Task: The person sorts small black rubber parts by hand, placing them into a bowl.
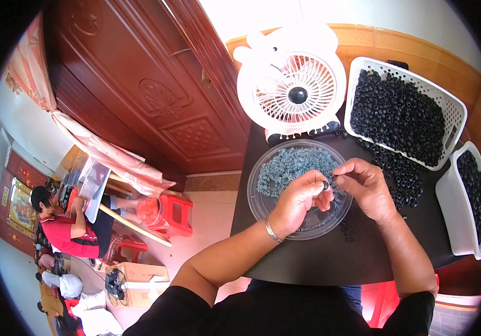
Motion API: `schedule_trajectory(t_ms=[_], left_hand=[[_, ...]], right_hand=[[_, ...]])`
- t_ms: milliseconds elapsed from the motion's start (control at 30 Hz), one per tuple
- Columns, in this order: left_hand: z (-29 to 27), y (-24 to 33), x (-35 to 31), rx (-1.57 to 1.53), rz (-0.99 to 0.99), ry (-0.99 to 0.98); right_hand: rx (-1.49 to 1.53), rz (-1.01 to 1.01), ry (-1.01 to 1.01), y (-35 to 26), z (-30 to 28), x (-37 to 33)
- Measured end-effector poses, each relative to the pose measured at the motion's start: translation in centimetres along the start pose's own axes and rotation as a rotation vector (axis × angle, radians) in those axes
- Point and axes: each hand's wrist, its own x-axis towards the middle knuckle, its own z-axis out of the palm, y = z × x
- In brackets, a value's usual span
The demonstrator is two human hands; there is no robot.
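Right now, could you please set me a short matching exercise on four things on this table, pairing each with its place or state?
Things:
1. fan
2. clear dish
3. big basket
4. black ring

Places or states:
A. pinched between the fingertips of the left hand, with the right hand at it too
B. under both hands, holding grey-blue springs
C. at the table's far edge, by the door
D. at the far right, heaped with black rings

Pairs: 1-C, 2-B, 3-D, 4-A
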Motion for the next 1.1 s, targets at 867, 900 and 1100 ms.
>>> schedule_trajectory(t_ms=[867, 900, 1100], left_hand=[[0.7, 0.0, -0.3, 0.388, 0.082, 0.086], [0.7, 0.0, -0.3, 0.388, 0.082, 0.087], [0.8, -0.1, -0.4, 0.4, 0.085, 0.082]], right_hand=[[-0.174, 0.057, -0.103, -1.4, -0.1, -0.4], [-0.173, 0.058, -0.104, -1.5, 0.0, -0.4], [-0.1, 0.023, -0.071, -0.9, 0.3, -0.5]])
